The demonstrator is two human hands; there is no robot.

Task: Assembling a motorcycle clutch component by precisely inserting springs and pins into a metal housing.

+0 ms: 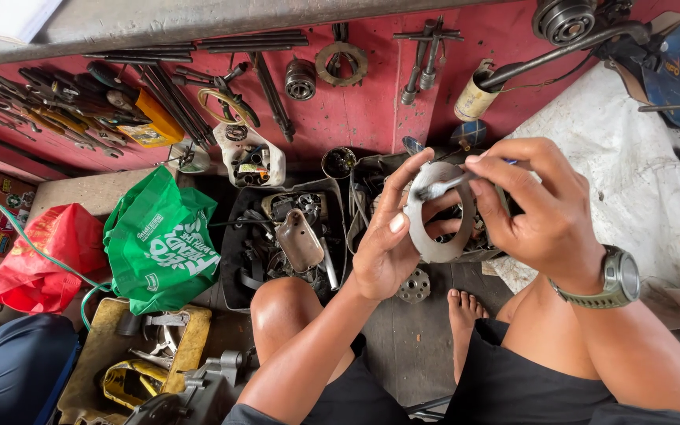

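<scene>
My left hand (387, 236) holds a flat grey metal ring plate (433, 240) upright in front of me, thumb on its near face and fingers behind it. My right hand (541, 208) pinches a small brush (444, 187) whose bristled tip rests on the upper left of the ring. A green watch (617, 277) sits on my right wrist. Both hands hover above my bare knees and foot (463, 308).
Black trays of metal parts (289, 236) lie on the floor below the hands, with a round drilled part (415, 285) by my foot. A green bag (163, 244), a red bag (45, 256), a yellow tool tray (131, 358), a red board of tools (198, 94) and white cloth (631, 173) surround me.
</scene>
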